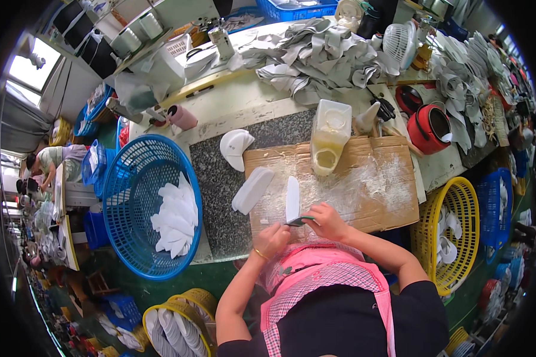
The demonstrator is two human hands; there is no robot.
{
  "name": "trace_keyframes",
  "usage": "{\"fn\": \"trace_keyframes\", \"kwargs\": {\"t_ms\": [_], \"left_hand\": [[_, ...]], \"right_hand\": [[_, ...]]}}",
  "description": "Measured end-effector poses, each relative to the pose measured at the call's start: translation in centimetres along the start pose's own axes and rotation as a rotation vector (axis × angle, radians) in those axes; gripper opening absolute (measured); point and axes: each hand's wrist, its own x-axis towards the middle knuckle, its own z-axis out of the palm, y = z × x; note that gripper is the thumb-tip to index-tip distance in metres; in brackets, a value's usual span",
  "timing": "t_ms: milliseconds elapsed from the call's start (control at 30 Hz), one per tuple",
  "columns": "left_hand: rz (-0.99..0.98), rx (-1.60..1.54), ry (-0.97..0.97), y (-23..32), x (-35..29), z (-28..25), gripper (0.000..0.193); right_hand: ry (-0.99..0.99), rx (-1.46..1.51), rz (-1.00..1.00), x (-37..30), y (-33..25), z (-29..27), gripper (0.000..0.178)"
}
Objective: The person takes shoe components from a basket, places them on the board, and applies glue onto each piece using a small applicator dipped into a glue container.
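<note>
A narrow white shoe-part piece (292, 199) lies upright in view on the glue-stained cardboard (369, 196), just beyond my hands. My right hand (327, 221) is closed on a small tool with a thin green handle and dark flat end (296, 222), at the near end of the white piece. My left hand (272, 239) is closed in a pinch beside that end; what its fingers hold is hidden. To the left lie a stack of similar white pieces (253, 190) and a curved white stack (236, 149). A cut plastic container with yellowish contents (329, 140) stands beyond on the cardboard.
A blue basket (110, 208) with white pieces stands left, a yellow basket (473, 232) right. Grey-white pieces (321, 53) are heaped at the back. A red pot (426, 128), a small fan (399, 44) and a pink thread cone (183, 118) stand around the work surface.
</note>
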Motion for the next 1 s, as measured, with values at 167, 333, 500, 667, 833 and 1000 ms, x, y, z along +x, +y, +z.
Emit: {"fn": "trace_keyframes", "kwargs": {"t_ms": [167,333,500,667,833,1000], "left_hand": [[-0.042,0.038,0.014,0.0,-1.5,0.4,0.019],[-0.085,-0.025,0.047,0.4,-0.9,0.3,0.019],[-0.122,-0.042,0.090,-0.1,0.3,-0.3,0.026],[-0.208,-0.009,0.209,-0.1,1.3,-1.2,0.044],[-0.391,-0.038,0.473,0.3,2.4,-4.2,0.043],[-0.577,0.235,0.781,-0.8,1.1,-13.7,0.049]], "right_hand": [[0.023,-0.316,-0.097,2.5,2.1,0.3,0.020],[-0.175,-0.167,-0.286,0.0,1.1,1.6,0.020],[0.065,-0.441,-0.162,5.6,5.1,1.2,0.029],[-0.048,-0.335,-0.181,1.7,3.6,2.2,0.031],[0.186,-0.058,0.118,-0.8,1.8,-2.8,0.013],[0.458,0.015,0.420,-3.2,6.7,-7.0,0.009]]}}
